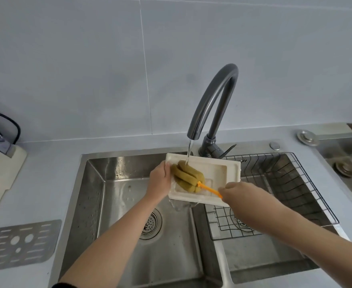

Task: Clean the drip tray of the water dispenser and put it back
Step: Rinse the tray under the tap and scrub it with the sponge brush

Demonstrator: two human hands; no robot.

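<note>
— Where's the drip tray [219, 170] right now?

— Held over the double sink [92, 183], above the divider between the two basins, tilted, with its hollow side facing up. A thin stream from the dark curved faucet [212, 100] lands at its far left corner, and water spills off the near edge.

— Who's got it?

— The left hand [159, 180] has its grip clamped on the tray's left rim, thumb over the top. The right hand [236, 192] has its grip pinched around the orange handle of a sponge brush [188, 176], whose greenish-yellow foam head lies inside the tray, right under the stream.

— And around the sink?

— A wire rack [285, 183] sits in the right basin. On the bench at near left lies a grey slotted grate [21, 244], well apart from the tray. A white cutting board [0, 175] rests further back on the left.
</note>
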